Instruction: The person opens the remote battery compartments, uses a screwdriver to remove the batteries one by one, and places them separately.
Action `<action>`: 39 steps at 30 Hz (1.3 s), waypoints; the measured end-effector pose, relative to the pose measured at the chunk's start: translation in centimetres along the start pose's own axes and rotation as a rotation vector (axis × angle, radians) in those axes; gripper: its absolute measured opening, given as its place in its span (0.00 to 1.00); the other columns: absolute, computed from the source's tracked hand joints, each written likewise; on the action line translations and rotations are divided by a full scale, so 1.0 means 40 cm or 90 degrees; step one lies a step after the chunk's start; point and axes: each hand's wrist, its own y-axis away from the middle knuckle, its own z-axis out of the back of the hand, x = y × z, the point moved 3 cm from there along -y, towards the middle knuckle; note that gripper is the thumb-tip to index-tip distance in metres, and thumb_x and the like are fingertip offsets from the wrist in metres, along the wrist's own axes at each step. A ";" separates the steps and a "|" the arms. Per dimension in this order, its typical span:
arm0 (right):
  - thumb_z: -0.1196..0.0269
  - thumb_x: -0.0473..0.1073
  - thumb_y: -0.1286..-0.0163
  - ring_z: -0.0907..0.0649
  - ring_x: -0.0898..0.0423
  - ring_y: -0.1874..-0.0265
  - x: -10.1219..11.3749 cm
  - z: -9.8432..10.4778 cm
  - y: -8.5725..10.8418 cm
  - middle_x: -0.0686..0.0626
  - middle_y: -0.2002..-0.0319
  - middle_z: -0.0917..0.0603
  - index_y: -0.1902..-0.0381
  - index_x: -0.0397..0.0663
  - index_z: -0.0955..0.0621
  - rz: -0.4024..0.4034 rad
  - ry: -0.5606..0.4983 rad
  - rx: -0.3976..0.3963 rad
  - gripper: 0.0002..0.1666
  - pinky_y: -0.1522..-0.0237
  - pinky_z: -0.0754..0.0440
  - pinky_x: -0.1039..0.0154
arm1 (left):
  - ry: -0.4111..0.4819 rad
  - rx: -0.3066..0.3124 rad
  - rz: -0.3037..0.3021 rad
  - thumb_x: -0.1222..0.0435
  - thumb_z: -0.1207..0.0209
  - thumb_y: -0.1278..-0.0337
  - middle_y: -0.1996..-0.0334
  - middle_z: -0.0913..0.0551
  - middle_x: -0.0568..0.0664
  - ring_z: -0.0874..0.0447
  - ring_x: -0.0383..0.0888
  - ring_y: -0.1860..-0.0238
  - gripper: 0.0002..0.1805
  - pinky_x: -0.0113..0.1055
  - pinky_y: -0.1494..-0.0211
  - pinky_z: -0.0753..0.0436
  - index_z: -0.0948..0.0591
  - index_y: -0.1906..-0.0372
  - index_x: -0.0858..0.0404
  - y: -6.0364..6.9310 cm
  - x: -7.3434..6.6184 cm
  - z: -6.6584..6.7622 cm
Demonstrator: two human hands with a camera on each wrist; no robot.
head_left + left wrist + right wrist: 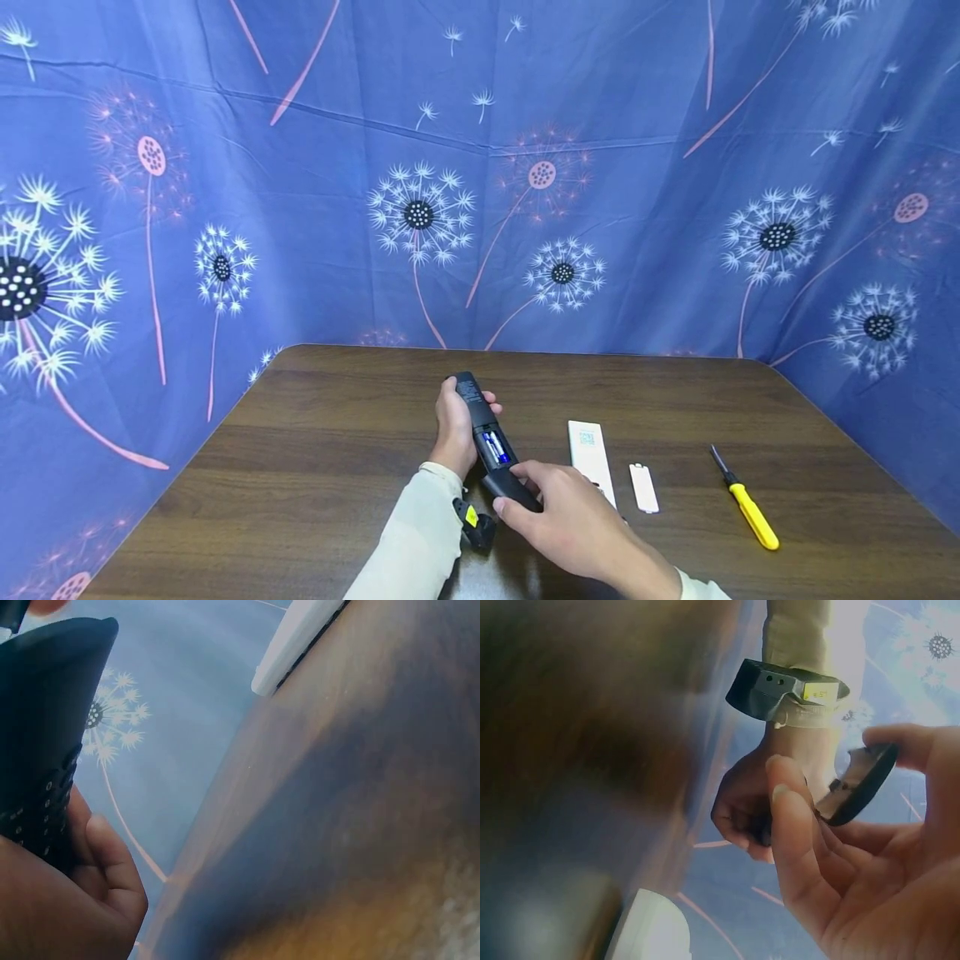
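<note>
My left hand [453,429] grips a black remote control [474,404], back side up in the head view. Its battery compartment lies uncovered, with blue-and-white batteries [495,448] inside. Number buttons show on the remote's front [45,802] in the left wrist view. Between thumb and fingertips, my right hand [573,518] pinches the black battery cover [516,490] at the remote's near end. In the right wrist view that curved cover [864,787] shows its hollow inner side, and the left hand [746,795] is beyond it.
Right of the hands lie a long white device [588,446] with a printed code, a small white cover [643,487], and a yellow-handled screwdriver [752,512]. The brown wooden table [337,400] meets a blue dandelion-patterned cloth [315,208] behind and at the sides.
</note>
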 end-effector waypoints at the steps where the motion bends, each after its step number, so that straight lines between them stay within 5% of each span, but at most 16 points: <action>1: 0.34 0.58 0.33 0.22 0.65 0.76 0.000 0.000 0.000 0.59 0.71 0.19 0.49 0.45 0.17 0.010 0.001 0.007 0.26 0.76 0.24 0.65 | -0.003 -0.001 0.000 0.48 0.68 0.24 0.74 0.19 0.50 0.18 0.42 0.77 0.33 0.33 0.71 0.25 0.39 0.31 0.69 -0.001 0.001 0.001; 9: 0.33 0.53 0.35 0.23 0.65 0.72 -0.009 -0.001 -0.001 0.58 0.66 0.18 0.50 0.44 0.16 0.065 0.037 0.069 0.22 0.73 0.24 0.67 | -0.020 -0.009 0.006 0.47 0.68 0.24 0.71 0.19 0.52 0.17 0.44 0.76 0.34 0.34 0.69 0.24 0.43 0.27 0.67 0.000 0.002 0.004; 17: 0.32 0.53 0.36 0.25 0.65 0.77 -0.019 -0.005 0.004 0.64 0.74 0.22 0.57 0.52 0.15 0.051 0.046 0.142 0.15 0.77 0.27 0.65 | 0.018 0.001 -0.002 0.48 0.68 0.24 0.74 0.20 0.51 0.19 0.42 0.78 0.34 0.33 0.71 0.25 0.44 0.27 0.67 -0.006 -0.009 0.001; 23: 0.31 0.54 0.40 0.26 0.66 0.76 -0.021 -0.004 0.011 0.66 0.74 0.22 0.61 0.56 0.15 0.062 0.124 0.160 0.13 0.75 0.28 0.65 | 0.003 -0.002 -0.011 0.48 0.69 0.22 0.72 0.19 0.51 0.18 0.43 0.76 0.32 0.34 0.70 0.26 0.45 0.26 0.66 -0.008 -0.014 0.005; 29: 0.28 0.53 0.45 0.25 0.65 0.74 -0.033 0.001 0.016 0.63 0.70 0.19 0.58 0.53 0.15 0.048 0.185 0.216 0.18 0.71 0.25 0.62 | -0.007 -0.002 -0.005 0.49 0.70 0.21 0.71 0.19 0.51 0.17 0.42 0.76 0.32 0.34 0.69 0.25 0.46 0.25 0.65 -0.009 -0.013 0.008; 39: 0.28 0.52 0.43 0.25 0.65 0.73 -0.026 -0.003 0.015 0.64 0.66 0.19 0.55 0.55 0.16 0.044 0.188 0.252 0.19 0.71 0.26 0.63 | 0.009 -0.002 0.005 0.48 0.67 0.23 0.69 0.18 0.54 0.17 0.43 0.76 0.33 0.34 0.69 0.24 0.46 0.26 0.66 -0.007 -0.010 0.009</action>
